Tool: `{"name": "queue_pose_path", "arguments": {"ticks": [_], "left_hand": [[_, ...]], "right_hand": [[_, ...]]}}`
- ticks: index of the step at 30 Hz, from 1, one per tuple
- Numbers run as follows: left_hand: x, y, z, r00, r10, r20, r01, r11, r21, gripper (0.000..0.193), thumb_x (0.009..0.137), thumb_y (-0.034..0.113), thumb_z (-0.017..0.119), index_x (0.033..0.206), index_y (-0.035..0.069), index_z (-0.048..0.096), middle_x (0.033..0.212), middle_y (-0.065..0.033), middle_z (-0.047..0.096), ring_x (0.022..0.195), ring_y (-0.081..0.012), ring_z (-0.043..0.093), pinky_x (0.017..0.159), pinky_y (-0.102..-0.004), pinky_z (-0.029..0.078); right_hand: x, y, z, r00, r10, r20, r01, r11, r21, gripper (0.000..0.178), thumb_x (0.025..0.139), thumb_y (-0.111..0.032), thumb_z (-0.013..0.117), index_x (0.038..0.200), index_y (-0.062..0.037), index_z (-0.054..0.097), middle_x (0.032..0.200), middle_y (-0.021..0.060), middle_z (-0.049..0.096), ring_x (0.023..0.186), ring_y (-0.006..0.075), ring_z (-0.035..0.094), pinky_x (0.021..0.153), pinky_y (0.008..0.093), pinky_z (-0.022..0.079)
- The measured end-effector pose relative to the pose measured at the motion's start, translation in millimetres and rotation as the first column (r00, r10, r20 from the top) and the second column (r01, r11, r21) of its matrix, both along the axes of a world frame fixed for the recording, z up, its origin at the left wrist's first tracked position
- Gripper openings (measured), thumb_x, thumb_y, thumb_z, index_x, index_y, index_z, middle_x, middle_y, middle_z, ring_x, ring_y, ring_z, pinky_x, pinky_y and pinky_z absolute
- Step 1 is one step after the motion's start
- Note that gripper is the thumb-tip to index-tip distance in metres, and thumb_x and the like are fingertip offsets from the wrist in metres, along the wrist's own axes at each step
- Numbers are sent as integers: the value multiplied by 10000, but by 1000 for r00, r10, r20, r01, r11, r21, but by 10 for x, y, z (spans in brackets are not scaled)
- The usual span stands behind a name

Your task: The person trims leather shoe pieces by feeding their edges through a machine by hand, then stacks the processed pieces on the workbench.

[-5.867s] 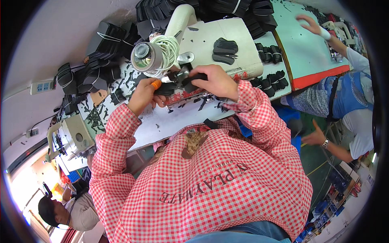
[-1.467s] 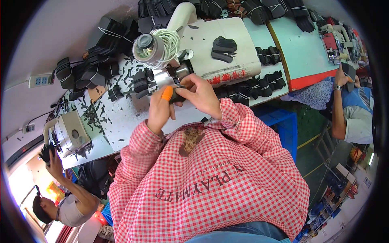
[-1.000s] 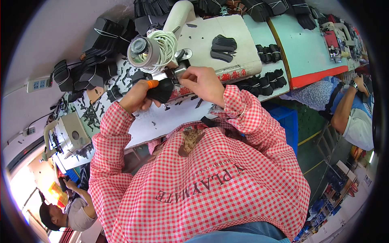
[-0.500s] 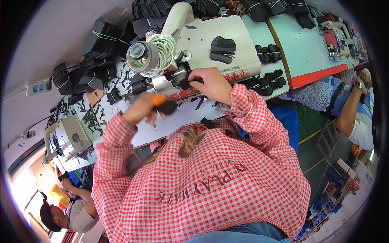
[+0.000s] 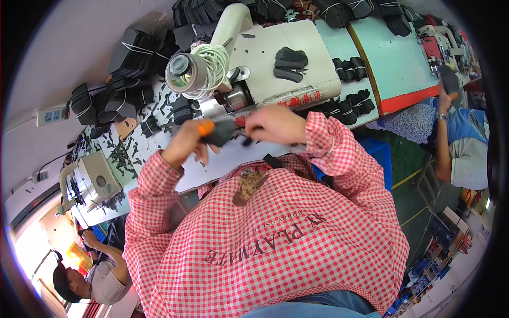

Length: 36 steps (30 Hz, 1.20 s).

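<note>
My left hand (image 5: 185, 140), with an orange cover (image 5: 205, 127) on one finger, is closed on a dark grey flat piece (image 5: 220, 133) at the table's front edge. To its right, my right hand (image 5: 281, 125) is bent with the fingers drawn together, blurred. A small black scrap (image 5: 246, 141) shows just below its fingertips; whether they grip it I cannot make out. Both hands are in front of a cream machine (image 5: 233, 24) with a shiny metal cylinder (image 5: 239, 98). Several dark grey pieces (image 5: 290, 63) lie on its flat top.
Tied stacks of dark pieces (image 5: 137, 45) line the table's back; small bundles (image 5: 347, 108) lie right. Black scraps (image 5: 121, 158) litter the left side near another machine (image 5: 90, 180). A coiled white cord (image 5: 212, 71) hangs on the machine. Co-workers (image 5: 466, 143) (image 5: 85, 275) are at both sides.
My right hand has moved down from the metal cylinder toward the table edge. The left hand's dark piece has risen and tilted toward it. The co-worker at right has lifted a dark piece.
</note>
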<state>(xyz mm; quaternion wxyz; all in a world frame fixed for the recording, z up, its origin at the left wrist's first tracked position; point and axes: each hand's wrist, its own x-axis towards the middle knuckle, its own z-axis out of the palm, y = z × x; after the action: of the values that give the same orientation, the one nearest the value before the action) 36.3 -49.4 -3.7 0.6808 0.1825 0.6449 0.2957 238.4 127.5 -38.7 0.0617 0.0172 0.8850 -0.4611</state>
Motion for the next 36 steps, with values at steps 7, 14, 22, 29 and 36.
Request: {"name": "queue_pose_path", "arguments": {"ticks": [7,14,22,29,36], "left_hand": [[-162,184,-54,981,103,-163,-114,992,-58,336,982,174,333,1174,-21,527,680,-134,661,365,-145,547,311,-217,379],[-227,250,-64,999,46,-11,-46,999,-3,352,996,208,319,1079,-28,566,732,-149,676,375,-140,541,315,-204,373],[-30,383,70,985,144,98,-138,989,-59,361,987,182,327,1247,0,499,793,-170,681,405,-161,577,328,-209,388],[-61,287,-211,980,171,-97,-169,985,30,342,988,188,337,1190,-14,524,749,-148,673,378,-149,543,315,-214,377],[-129,205,-156,985,164,-61,-168,984,-59,340,995,190,355,1224,-22,491,734,-152,670,386,-168,568,307,-216,365]], "right_hand": [[-18,146,48,970,-227,-81,218,969,-113,131,777,-130,652,876,-45,670,801,126,639,762,310,622,710,387,489],[-305,-10,-45,918,-348,-192,367,927,72,148,792,-104,650,915,-21,651,837,155,633,792,335,628,736,381,496],[-276,-23,-105,910,-333,-248,340,940,-15,205,788,-104,661,962,1,643,888,161,656,787,350,635,748,415,501],[-138,106,7,930,-357,-83,343,928,-149,238,792,-96,658,1015,-13,645,896,169,655,810,361,631,736,398,503],[-226,19,-52,876,-459,-148,456,888,-57,241,798,-121,658,1015,-17,650,900,179,649,831,339,637,744,353,503]]}}
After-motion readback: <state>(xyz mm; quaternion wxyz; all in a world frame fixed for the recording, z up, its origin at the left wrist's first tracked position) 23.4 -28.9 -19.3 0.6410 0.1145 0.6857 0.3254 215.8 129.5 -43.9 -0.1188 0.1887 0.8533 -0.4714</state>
